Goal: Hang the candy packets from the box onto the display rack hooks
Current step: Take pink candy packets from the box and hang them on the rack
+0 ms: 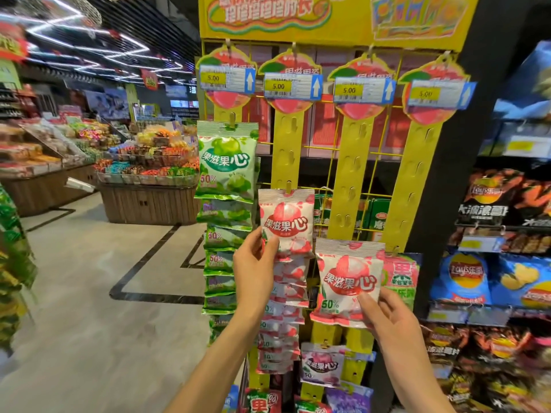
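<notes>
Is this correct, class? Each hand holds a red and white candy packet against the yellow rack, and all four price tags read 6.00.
Not quite. In the head view the price tags read 5.00, not 6.00. The rest holds: the left hand and right hand each hold a red and white candy packet against the yellow rack.

Glossy plastic film on the pink candy packet (286, 223), crinkled and shiny; yellow wire rack (323, 186) looks like painted metal; floor (89, 263) smooth, polished tile.

Pink candy packet (286, 222) hangs on rack hook (288, 186); second packet (348, 283) tilted.
</notes>
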A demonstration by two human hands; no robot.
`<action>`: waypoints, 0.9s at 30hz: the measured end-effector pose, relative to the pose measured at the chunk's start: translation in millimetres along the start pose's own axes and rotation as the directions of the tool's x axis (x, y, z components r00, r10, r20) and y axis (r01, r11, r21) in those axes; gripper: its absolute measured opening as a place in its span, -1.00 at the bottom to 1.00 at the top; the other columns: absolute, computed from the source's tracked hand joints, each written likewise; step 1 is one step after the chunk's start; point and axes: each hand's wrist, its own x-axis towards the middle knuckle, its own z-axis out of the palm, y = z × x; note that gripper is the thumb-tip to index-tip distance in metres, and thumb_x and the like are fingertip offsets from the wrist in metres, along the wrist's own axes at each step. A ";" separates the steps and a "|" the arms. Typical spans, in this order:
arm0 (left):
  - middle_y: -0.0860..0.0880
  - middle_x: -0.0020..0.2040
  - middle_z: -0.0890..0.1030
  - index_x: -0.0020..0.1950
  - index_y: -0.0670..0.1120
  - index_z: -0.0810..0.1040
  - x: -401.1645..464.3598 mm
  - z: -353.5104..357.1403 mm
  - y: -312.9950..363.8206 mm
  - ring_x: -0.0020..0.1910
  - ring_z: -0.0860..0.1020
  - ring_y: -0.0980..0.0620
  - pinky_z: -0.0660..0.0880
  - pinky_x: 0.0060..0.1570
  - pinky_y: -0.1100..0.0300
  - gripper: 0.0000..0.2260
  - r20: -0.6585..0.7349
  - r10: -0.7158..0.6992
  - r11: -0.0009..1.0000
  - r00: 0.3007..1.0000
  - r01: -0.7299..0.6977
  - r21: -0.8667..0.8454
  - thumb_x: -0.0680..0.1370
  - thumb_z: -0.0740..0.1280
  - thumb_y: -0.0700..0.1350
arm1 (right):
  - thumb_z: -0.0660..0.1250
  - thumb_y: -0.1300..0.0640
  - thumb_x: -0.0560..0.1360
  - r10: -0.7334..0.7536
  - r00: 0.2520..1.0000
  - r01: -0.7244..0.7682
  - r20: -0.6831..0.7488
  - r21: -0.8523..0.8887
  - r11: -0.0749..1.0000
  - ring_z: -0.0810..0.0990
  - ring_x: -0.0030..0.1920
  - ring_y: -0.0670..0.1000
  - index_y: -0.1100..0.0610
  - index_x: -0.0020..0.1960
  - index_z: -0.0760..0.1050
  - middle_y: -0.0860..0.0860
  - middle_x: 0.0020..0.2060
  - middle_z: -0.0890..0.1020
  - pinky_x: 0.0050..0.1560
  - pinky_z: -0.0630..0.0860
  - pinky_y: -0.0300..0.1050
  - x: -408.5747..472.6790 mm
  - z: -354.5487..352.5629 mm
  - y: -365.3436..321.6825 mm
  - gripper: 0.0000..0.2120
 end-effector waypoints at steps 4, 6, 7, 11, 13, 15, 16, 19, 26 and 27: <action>0.18 0.23 0.64 0.44 0.07 0.53 -25.0 -5.1 -5.4 0.17 0.60 0.32 0.60 0.04 0.34 -0.64 -0.060 0.031 0.999 0.998 -0.033 -0.035 0.64 0.37 -0.08 | 0.48 -0.32 0.37 0.003 1.000 -0.003 0.009 0.009 1.000 0.51 0.40 -0.01 -0.08 0.41 0.44 -0.13 0.33 0.57 0.47 0.42 0.17 5.3 3.2 -3.5 -0.31; 0.23 0.24 0.61 0.42 0.12 0.52 -39.1 -9.1 -10.9 0.17 0.56 0.39 0.57 0.03 0.41 -0.65 -0.095 0.059 0.998 0.994 -0.058 0.014 0.65 0.35 -0.13 | 0.46 -0.37 0.36 -0.010 0.999 0.011 0.041 -0.028 1.000 0.54 0.37 -0.02 -0.10 0.38 0.47 -0.15 0.29 0.61 0.44 0.44 0.17 7.0 5.9 -4.5 -0.32; 0.24 0.25 0.59 0.40 0.16 0.52 -45.6 -10.1 -12.8 0.20 0.55 0.36 0.58 0.09 0.35 -0.65 -0.104 0.093 0.994 0.990 -0.086 0.070 0.65 0.35 -0.13 | 0.46 -0.39 0.36 -0.025 0.999 0.027 0.047 -0.045 0.999 0.56 0.35 -0.02 -0.10 0.36 0.49 -0.15 0.27 0.63 0.43 0.46 0.17 8.2 7.0 -4.1 -0.33; 0.23 0.31 0.49 0.34 0.25 0.47 -59.8 -8.4 -10.1 0.30 0.50 0.20 0.53 0.19 0.27 -0.70 0.006 0.237 0.949 0.972 -0.232 0.214 0.67 0.32 -0.08 | 0.45 -0.33 0.41 -0.056 0.995 0.061 0.077 -0.065 0.996 0.57 0.30 -0.05 -0.16 0.22 0.52 -0.18 0.17 0.65 0.43 0.46 0.11 13.8 14.8 -7.8 -0.54; 0.19 0.35 0.50 0.37 0.23 0.45 -63.3 -4.5 -1.9 0.31 0.52 0.16 0.54 0.20 0.25 -0.70 0.153 0.238 0.960 0.959 -0.256 0.114 0.68 0.28 -0.08 | 0.44 -0.41 0.38 -0.080 0.994 0.087 0.079 -0.084 0.993 0.59 0.29 -0.03 -0.09 0.29 0.53 -0.12 0.19 0.66 0.40 0.49 0.16 17.1 20.0 -8.3 -0.39; 0.18 0.39 0.48 0.40 0.25 0.42 -64.9 -0.8 3.6 0.35 0.50 0.15 0.54 0.23 0.20 -0.69 0.270 0.235 0.960 0.934 -0.266 0.085 0.69 0.26 -0.05 | 0.42 -0.40 0.40 -0.095 0.991 0.104 0.094 -0.091 0.990 0.61 0.26 -0.02 -0.05 0.30 0.53 -0.10 0.16 0.67 0.37 0.51 0.17 19.7 24.6 -11.5 -0.38; 0.20 0.40 0.47 0.40 0.27 0.41 -64.1 0.4 4.8 0.36 0.49 0.16 0.53 0.25 0.18 -0.68 0.297 0.231 0.958 0.926 -0.271 0.098 0.69 0.26 -0.04 | 0.42 -0.40 0.41 -0.105 0.989 0.115 0.104 -0.093 0.989 0.62 0.26 -0.01 -0.05 0.32 0.53 -0.09 0.17 0.67 0.37 0.52 0.18 21.3 26.4 -13.1 -0.38; 0.22 0.36 0.50 0.38 0.30 0.44 -58.2 0.8 8.0 0.31 0.53 0.15 0.58 0.24 0.02 -0.68 0.317 0.196 0.966 0.928 -0.239 0.102 0.68 0.27 -0.03 | 0.43 -0.40 0.40 -0.122 0.981 0.137 0.153 -0.088 0.987 0.63 0.25 0.00 -0.06 0.32 0.52 -0.09 0.17 0.68 0.32 0.56 0.10 27.4 31.2 -17.8 -0.37; 0.18 0.42 0.48 0.48 0.17 0.44 -30.1 -7.0 30.2 0.40 0.47 0.16 0.58 0.20 0.17 -0.62 0.314 0.274 0.950 0.909 -0.306 0.057 0.68 0.30 -0.11 | 0.48 -0.02 0.49 -0.249 0.948 0.270 0.196 -0.088 0.959 0.63 0.15 -0.19 -0.19 0.43 0.38 -0.20 0.14 0.64 0.11 0.64 -0.16 44.1 42.2 -49.9 -0.44; 0.18 0.42 0.48 0.47 0.17 0.45 -26.3 -7.1 36.0 0.39 0.47 0.19 0.56 0.17 0.27 -0.62 0.301 0.287 0.949 0.909 -0.314 0.042 0.68 0.30 -0.12 | 0.48 0.00 0.52 -0.281 0.937 0.305 0.207 -0.091 0.948 0.63 0.14 -0.17 -0.23 0.49 0.31 -0.19 0.16 0.62 0.10 0.64 -0.15 47.6 44.2 -56.6 -0.38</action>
